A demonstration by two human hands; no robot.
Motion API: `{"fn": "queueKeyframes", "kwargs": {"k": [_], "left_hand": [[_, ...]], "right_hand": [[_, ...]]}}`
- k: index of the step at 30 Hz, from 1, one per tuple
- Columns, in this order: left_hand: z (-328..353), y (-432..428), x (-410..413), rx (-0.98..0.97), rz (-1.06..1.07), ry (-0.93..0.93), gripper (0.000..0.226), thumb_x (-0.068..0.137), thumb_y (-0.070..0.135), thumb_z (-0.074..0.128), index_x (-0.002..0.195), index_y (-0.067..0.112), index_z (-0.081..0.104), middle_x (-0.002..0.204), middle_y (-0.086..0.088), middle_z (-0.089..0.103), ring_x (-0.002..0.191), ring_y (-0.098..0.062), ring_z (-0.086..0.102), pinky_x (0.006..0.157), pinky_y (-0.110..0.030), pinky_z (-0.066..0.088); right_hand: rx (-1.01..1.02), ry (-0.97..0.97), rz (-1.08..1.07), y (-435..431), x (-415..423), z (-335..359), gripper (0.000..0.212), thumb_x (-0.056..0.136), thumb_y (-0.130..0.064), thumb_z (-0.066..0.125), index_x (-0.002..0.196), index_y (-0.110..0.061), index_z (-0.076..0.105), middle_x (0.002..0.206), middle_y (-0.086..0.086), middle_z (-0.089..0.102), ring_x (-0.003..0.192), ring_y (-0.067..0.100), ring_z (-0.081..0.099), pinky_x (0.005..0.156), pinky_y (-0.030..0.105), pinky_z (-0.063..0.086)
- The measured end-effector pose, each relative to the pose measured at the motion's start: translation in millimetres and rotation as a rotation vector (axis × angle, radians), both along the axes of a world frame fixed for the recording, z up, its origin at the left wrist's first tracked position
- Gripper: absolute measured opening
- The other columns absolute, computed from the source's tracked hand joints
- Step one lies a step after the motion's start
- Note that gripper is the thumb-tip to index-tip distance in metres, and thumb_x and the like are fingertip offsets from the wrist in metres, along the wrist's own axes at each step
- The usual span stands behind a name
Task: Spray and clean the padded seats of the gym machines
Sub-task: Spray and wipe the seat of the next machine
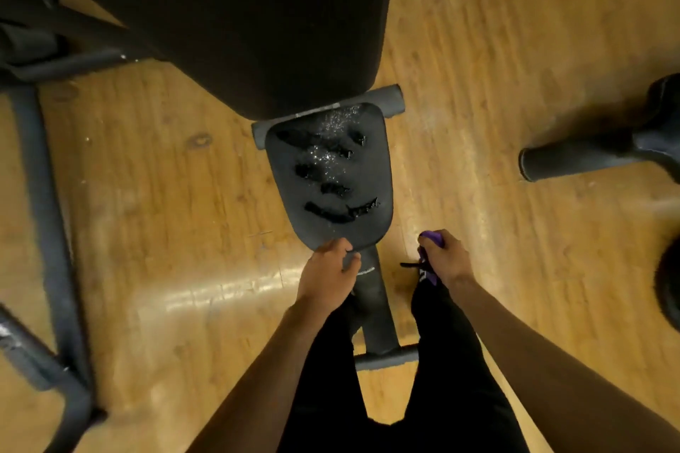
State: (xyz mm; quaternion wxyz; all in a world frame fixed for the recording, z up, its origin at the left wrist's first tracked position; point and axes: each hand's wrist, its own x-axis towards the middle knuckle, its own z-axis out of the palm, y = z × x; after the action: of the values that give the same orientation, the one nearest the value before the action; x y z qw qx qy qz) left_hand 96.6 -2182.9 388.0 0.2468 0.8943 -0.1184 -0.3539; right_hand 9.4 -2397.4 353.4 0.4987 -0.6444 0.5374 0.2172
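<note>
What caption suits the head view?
Left hand grips the front edge of the torn, wet seat; right hand holds a purple bottle.

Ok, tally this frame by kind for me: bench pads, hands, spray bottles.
Bench pads: 2, the seat pad and the back pad
Hands: 2, the left hand gripping the seat pad's near edge, and the right hand
Spray bottles: 1, the purple spray bottle in the right hand
Total: 5
</note>
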Motion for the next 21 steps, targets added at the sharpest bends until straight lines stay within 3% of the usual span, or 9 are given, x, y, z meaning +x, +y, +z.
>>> {"fn": "queueKeyframes", "kwargs": {"k": [3,6,9,11,13,16,17,19,21], "left_hand": [[-34.7,-20.4,8.0,0.0,0.09,-0.058,0.034,0.094,0.036,0.051,0.107,0.008,0.066,0.107,-0.01,0.069,0.095,-0.029,0.068,0.077,-0.045,0.057],[-52.1,-38.7,18.5,-0.005,0.088,-0.164,0.03,0.099,0.031,0.054,0.114,0.009,0.067,0.113,-0.008,0.066,0.098,-0.029,0.067,0.078,-0.045,0.056],[-77.1,-65.4,27.7,-0.069,0.03,-0.299,0.039,0.1,0.039,0.046,0.117,0.009,0.066,0.119,-0.005,0.061,0.103,-0.027,0.063,0.083,-0.046,0.055],[-93.1,-78.2,38.8,-0.112,-0.041,-0.416,0.036,0.101,0.034,0.049,0.118,0.008,0.066,0.124,-0.006,0.059,0.109,-0.027,0.059,0.087,-0.048,0.053],[-108.5,-88.2,50.8,-0.096,-0.142,-0.541,0.033,0.1,0.03,0.054,0.12,0.007,0.067,0.129,-0.009,0.058,0.111,-0.03,0.057,0.094,-0.048,0.048],[-125.1,-95.8,67.3,-0.02,-0.29,-0.68,0.037,0.099,0.03,0.058,0.127,0.007,0.065,0.136,-0.014,0.054,0.116,-0.036,0.054,0.099,-0.052,0.043],[-128.9,-96.9,71.7,0.002,-0.338,-0.71,0.04,0.099,0.032,0.058,0.13,0.008,0.064,0.139,-0.016,0.052,0.118,-0.037,0.052,0.1,-0.053,0.043],[-133.9,-96.3,77.5,0.05,-0.43,-0.742,0.05,0.099,0.038,0.055,0.139,0.01,0.058,0.146,-0.016,0.047,0.122,-0.036,0.049,0.102,-0.053,0.042],[-137.3,-92.9,81.3,0.115,-0.548,-0.742,0.062,0.099,0.047,0.049,0.152,0.015,0.046,0.156,-0.015,0.038,0.128,-0.035,0.046,0.108,-0.051,0.038]], "right_hand": [[0.159,0.005,-0.077,-2.7,15.5,-70.8,0.017,0.09,-0.043,0.059,0.09,-0.027,0.065,0.089,0.011,0.074,0.06,0.031,0.061,0.06,0.043,0.055],[0.138,-0.114,-0.176,1.6,38.3,-97.3,0.016,0.089,-0.042,0.054,0.091,-0.03,0.065,0.089,0.006,0.074,0.062,0.032,0.063,0.059,0.043,0.057],[0.03,-0.305,-0.219,-6.6,55.2,-121.8,0.011,0.093,-0.038,0.053,0.099,-0.038,0.062,0.09,-0.009,0.069,0.083,0.021,0.068,0.072,0.041,0.059],[-0.012,-0.484,-0.252,-9.6,67.3,-137.8,0.013,0.095,-0.036,0.054,0.106,-0.038,0.061,0.097,-0.011,0.067,0.093,0.016,0.066,0.08,0.039,0.056],[-0.003,-0.608,-0.295,-11.6,78.2,-150.3,0.017,0.097,-0.038,0.053,0.112,-0.036,0.06,0.103,-0.009,0.067,0.094,0.017,0.066,0.079,0.039,0.057],[0.019,-0.781,-0.35,-12.3,92.1,-167.2,0.018,0.102,-0.021,0.054,0.118,-0.022,0.063,0.1,-0.018,0.065,0.094,-0.004,0.061,0.079,0.009,0.045],[0.042,-0.829,-0.359,-12.6,95.7,-172.5,0.019,0.101,-0.018,0.054,0.118,-0.02,0.063,0.099,-0.02,0.065,0.095,-0.007,0.06,0.079,0.006,0.042],[0.109,-0.94,-0.368,-12.4,101.0,-185.0,0.021,0.102,-0.017,0.054,0.12,-0.021,0.064,0.103,-0.018,0.067,0.1,-0.006,0.061,0.083,0.007,0.043],[0.189,-1.064,-0.374,-9.7,107.1,-198.6,0.025,0.102,-0.014,0.053,0.124,-0.022,0.064,0.114,-0.013,0.069,0.111,0.001,0.062,0.093,0.017,0.047]]}}
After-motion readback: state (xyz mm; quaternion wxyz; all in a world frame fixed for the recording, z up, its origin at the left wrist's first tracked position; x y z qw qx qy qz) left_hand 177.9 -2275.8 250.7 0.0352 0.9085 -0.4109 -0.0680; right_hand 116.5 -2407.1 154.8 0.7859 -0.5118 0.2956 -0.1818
